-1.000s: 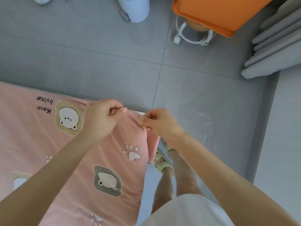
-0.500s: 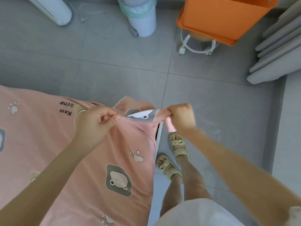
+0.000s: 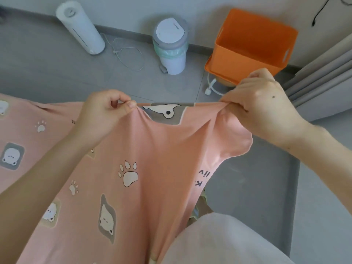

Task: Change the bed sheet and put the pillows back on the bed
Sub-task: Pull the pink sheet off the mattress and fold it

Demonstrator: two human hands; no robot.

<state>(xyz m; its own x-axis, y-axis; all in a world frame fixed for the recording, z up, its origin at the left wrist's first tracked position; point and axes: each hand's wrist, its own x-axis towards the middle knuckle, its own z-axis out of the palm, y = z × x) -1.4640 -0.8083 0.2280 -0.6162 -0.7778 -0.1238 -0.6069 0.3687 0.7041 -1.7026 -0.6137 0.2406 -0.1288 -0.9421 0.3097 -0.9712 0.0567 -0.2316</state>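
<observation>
While both pinch the pink sheet [image 3: 152,149], left hand [image 3: 102,113] and right hand [image 3: 264,105] seemingly stretch its edge.

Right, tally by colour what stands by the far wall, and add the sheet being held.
White: 2, the tall cylinder and the pedal bin.
Orange: 1, the box.
Pink: 1, the sheet, pinched by the left hand and the right hand.
Total: 4.
</observation>
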